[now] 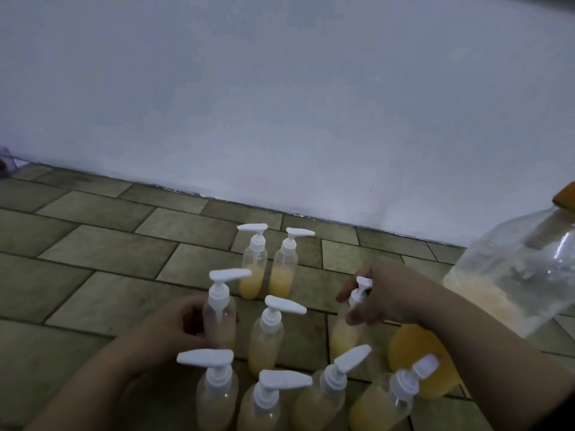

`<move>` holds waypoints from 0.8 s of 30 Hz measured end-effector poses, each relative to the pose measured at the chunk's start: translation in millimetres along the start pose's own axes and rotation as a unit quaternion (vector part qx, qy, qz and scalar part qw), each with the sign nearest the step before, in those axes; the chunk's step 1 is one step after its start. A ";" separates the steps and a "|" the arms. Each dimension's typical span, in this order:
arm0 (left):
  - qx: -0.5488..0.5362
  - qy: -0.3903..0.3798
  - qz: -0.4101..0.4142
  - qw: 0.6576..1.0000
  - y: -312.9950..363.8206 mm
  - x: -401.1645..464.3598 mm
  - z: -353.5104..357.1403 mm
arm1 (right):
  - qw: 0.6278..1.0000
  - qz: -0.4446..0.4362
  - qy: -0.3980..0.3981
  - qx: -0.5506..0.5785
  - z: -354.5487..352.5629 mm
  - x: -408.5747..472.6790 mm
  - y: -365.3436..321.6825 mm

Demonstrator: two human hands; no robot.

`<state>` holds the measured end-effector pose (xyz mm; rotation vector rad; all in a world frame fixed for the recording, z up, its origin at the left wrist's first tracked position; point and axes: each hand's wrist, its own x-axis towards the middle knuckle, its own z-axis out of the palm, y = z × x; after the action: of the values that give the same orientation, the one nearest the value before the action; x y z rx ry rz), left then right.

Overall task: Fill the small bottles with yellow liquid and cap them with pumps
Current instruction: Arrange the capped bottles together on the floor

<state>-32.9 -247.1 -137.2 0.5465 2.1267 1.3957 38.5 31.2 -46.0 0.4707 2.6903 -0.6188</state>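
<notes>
Evidently near the end of the job: nine small bottles on the tiled floor (93,250), all showing yellow liquid in the lower part and all wearing white pumps. Two upright at twelve o'clock of the cluster, the far pair (267,269), parked close to the wall (280,104), probably to keep finished work out of the way. Four more crowded along six o'clock, the near row (280,396), spouts pointing various ways. One alone in the middle, the centre bottle (267,334), untouched.

Left hand (174,328) curled round the left bottle (219,315) at nine o'clock, gripping its body, seemingly to steady it upright or to shift it into line. Right hand (376,293) closed on the right bottle (347,325) at three o'clock, fingers pinching the pump collar (357,295); spout mostly hidden under the hand. Likely a final tightening twist, or a lift by the neck; cannot tell which. That bottle leaning slightly.

Large clear jug (513,275) at two o'clock, tilted, only a shallow yellow residue left at its base, so filling looks finished. Orange funnel-like piece (417,365) lying beside the right bottle, partly behind the forearm, shape unclear.
</notes>
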 end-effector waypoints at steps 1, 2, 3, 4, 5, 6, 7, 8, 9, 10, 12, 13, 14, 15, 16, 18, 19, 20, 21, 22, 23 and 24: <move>-0.016 0.015 -0.004 1.000 -2.9 3.6 -2.9 | 1.000 -0.009 0.003 -0.014 -0.7 1.5 -2.3; -0.024 0.042 -0.010 0.999 -4.8 6.3 -5.0 | 0.999 -0.017 0.007 -0.028 -2.0 3.0 -5.5; -0.032 0.076 -0.010 0.997 -4.9 9.2 -7.4 | 0.999 -0.025 0.016 -0.030 -4.0 4.8 -9.4; -0.031 0.112 -0.003 0.993 -3.8 13.0 -9.0 | 0.999 -0.028 0.029 -0.022 -6.3 7.8 -12.8; -0.032 0.141 0.011 0.989 -2.7 17.4 -10.4 | 0.998 -0.029 0.046 -0.006 -8.5 12.2 -15.9; -0.033 0.165 0.023 0.985 0.8 21.4 -10.2 | 0.998 -0.028 0.064 0.011 -10.8 17.4 -18.8; -0.039 0.186 0.031 0.981 1.9 26.7 -11.2 | 0.996 -0.027 0.082 0.031 -13.0 23.6 -21.1; -0.043 0.202 0.033 0.978 1.7 32.6 -12.5 | 0.993 -0.026 0.098 0.053 -14.7 30.3 -23.2; -0.041 0.214 0.030 0.976 0.3 39.0 -13.1 | 0.991 -0.024 0.109 0.070 -15.4 36.5 -25.6; -0.039 0.224 0.025 0.973 -0.6 44.2 -13.0 | 0.991 -0.021 0.112 0.074 -15.2 42.6 -27.1; -0.032 0.230 0.020 0.973 -2.8 54.7 -11.7 | 0.993 -0.011 0.098 0.059 -13.0 53.9 -29.3; -0.023 0.225 0.018 0.974 -3.2 58.2 -10.0 | 0.994 -0.007 0.088 0.057 -11.5 57.9 -29.5; -0.017 0.219 0.016 0.975 -2.7 60.8 -8.3 | 0.995 -0.004 0.080 0.058 -10.6 61.3 -30.0; -0.011 0.219 0.016 0.976 -4.3 64.1 -8.0 | 0.995 -0.001 0.077 0.062 -10.2 64.0 -30.1; -0.010 0.218 0.018 0.976 -5.9 67.2 -8.5 | 0.995 0.001 0.075 0.061 -10.0 64.9 -30.3; -0.008 0.213 0.021 0.977 -7.9 69.8 -9.8 | 0.997 0.004 0.075 0.027 -10.9 63.9 -30.1; -0.007 0.211 0.021 0.977 -9.1 70.3 -9.7 | 0.997 0.008 0.078 0.022 -11.8 60.2 -30.0; -0.007 0.210 0.022 0.978 -10.2 70.6 -9.3 | 0.996 0.014 0.080 0.034 -14.2 55.4 -30.1; -0.005 0.208 0.018 0.978 -10.4 70.0 -9.3 | 0.995 0.017 0.086 0.050 -17.8 50.0 -29.5; -0.004 0.211 0.015 0.977 -11.0 68.6 -9.8 | 0.994 0.017 0.094 0.053 -22.5 43.3 -29.1; -0.008 0.215 0.012 0.976 -12.5 65.7 -11.6 | 0.993 0.016 0.105 0.046 -28.1 34.4 -29.3; -0.021 0.228 0.017 0.973 -13.6 61.2 -12.5 | 0.992 0.013 0.119 0.036 -33.0 25.5 -28.1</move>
<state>-88.9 -224.7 -158.6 0.2594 2.4388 1.7107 -3.2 29.0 -18.1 0.6343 2.8864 -0.6924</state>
